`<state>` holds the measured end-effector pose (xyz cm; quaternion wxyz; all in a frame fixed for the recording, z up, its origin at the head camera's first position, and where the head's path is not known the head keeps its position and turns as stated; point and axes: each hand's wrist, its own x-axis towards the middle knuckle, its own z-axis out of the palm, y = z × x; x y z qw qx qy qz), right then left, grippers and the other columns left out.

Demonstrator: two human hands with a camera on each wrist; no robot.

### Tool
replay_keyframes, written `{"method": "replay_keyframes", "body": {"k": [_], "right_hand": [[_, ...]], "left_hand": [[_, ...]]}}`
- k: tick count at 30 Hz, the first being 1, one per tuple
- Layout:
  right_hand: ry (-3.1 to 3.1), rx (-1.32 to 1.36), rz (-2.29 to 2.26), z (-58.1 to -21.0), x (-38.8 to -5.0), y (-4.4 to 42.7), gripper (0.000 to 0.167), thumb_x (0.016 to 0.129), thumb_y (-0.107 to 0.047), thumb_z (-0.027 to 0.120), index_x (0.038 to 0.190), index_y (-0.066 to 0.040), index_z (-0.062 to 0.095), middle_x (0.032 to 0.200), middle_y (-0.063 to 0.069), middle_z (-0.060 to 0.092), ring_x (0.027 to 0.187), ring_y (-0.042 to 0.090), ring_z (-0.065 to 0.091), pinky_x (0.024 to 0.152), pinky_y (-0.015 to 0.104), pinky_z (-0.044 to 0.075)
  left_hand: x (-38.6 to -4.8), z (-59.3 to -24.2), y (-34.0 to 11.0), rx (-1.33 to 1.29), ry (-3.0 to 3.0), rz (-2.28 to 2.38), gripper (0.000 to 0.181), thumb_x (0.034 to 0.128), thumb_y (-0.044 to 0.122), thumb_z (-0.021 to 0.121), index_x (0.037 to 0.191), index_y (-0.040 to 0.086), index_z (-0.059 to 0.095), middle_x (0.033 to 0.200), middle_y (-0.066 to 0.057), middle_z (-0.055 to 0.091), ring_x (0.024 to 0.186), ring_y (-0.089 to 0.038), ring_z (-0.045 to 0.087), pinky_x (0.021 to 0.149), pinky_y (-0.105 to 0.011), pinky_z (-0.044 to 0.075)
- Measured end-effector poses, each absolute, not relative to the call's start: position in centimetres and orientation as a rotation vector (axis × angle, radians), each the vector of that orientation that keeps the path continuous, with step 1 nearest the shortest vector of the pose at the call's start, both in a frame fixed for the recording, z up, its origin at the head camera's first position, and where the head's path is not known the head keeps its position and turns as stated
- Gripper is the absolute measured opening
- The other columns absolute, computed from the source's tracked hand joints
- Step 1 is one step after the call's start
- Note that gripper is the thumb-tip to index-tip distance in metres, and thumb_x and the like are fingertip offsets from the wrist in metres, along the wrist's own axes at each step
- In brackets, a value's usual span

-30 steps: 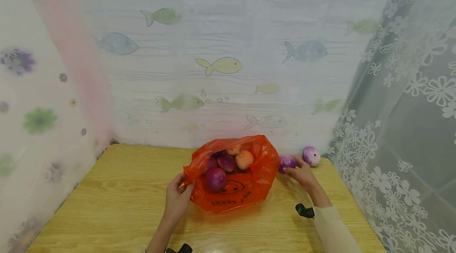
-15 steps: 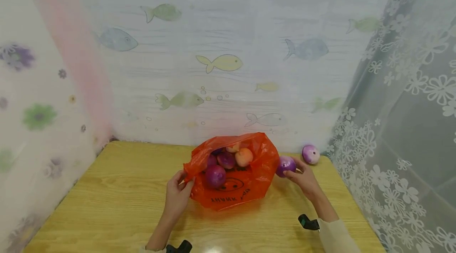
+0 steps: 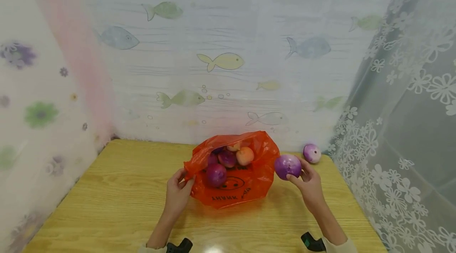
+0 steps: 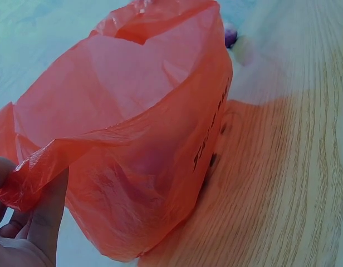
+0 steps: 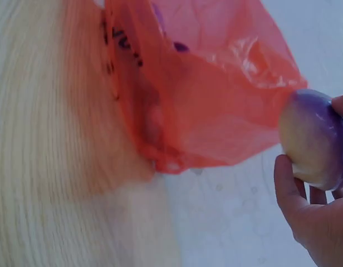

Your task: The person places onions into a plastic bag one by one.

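Note:
A red plastic bag (image 3: 256,181) with a printed face and "THANK YOU" lies on its side with its mouth open. Inside are several round purple pieces of produce (image 3: 216,175) and peach-like orange fruits (image 3: 245,156). My left hand (image 3: 177,193) pinches the left edge of the bag's mouth; the left wrist view shows the gathered red plastic (image 4: 32,178) between thumb and fingers. Just right of the bag, my right hand (image 3: 310,187) holds a round, glossy purple-and-white fruit or vegetable (image 3: 287,166). In the right wrist view its pale side (image 5: 310,136) shows, close to the bag.
Another round purple-and-white piece (image 3: 312,153) lies at the table's back right corner. The light wooden table (image 3: 117,189) ends against a fish-patterned curtain (image 3: 228,86) behind. A floral lace curtain (image 3: 402,158) hangs along the right side.
My right hand has drawn the purple-and-white piece nearer and raised it, so more of it shows. The left hand keeps its hold on the bag, which stays nearly in place.

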<state>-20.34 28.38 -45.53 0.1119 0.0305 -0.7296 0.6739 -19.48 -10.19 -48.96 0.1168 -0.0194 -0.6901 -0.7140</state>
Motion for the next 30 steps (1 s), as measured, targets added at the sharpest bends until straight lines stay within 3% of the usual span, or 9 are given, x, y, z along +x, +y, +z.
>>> {"method": "replay_keyframes", "body": {"k": [5,13,18,26,30], "right_hand": [[-2.043,0.234,2.088,-44.7,-18.2,27.4,0.065,0.090,0.013,0.062,0.149,0.009,0.035,0.132,-0.012,0.054,0.116,0.000,0.059,0.093,0.018,0.053],[-2.137,0.417,2.167,-43.4,-16.4,24.8,0.067,0.090,0.010,0.066,0.150,0.008,0.036,0.138,-0.008,0.054,0.123,0.001,0.058,0.095,0.023,0.053],[-2.277,0.463,2.155,-43.7,-16.8,22.2,0.068,0.091,0.001,0.070,0.152,-0.001,0.039,0.148,0.006,0.047,0.128,0.001,0.054,0.097,0.025,0.053],[-2.405,0.526,2.074,-44.1,-19.1,18.1,0.067,0.091,-0.007,0.075,0.151,-0.009,0.044,0.150,0.019,0.046,0.134,0.034,0.051,0.096,0.033,0.055],[-2.436,0.503,2.007,-44.0,-20.8,16.4,0.067,0.090,-0.006,0.076,0.150,-0.012,0.046,0.149,0.015,0.048,0.135,0.038,0.050,0.100,0.039,0.054]], "left_hand": [[-19.4,-49.0,-10.2,-0.054,-2.030,-2.070,0.032,0.1003,0.001,0.059,0.131,-0.005,0.059,0.129,-0.023,0.061,0.101,-0.024,0.070,0.082,-0.023,0.058],[-19.5,-48.8,-10.2,-0.025,-2.042,-2.074,0.032,0.1012,0.002,0.058,0.133,-0.005,0.059,0.131,-0.022,0.061,0.107,-0.027,0.068,0.085,-0.023,0.057],[-19.5,-48.5,-10.2,-0.020,-2.041,-2.082,0.033,0.1017,0.003,0.058,0.134,-0.004,0.058,0.131,-0.021,0.060,0.105,-0.025,0.068,0.084,-0.022,0.057],[-19.5,-48.5,-10.2,-0.014,-2.045,-2.084,0.033,0.1014,0.003,0.058,0.133,-0.005,0.058,0.128,-0.022,0.061,0.101,-0.020,0.069,0.081,-0.020,0.057],[-19.4,-48.5,-10.1,-0.019,-2.048,-2.106,0.033,0.1016,0.003,0.058,0.133,-0.004,0.058,0.127,-0.022,0.061,0.102,-0.023,0.070,0.082,-0.022,0.057]]}}
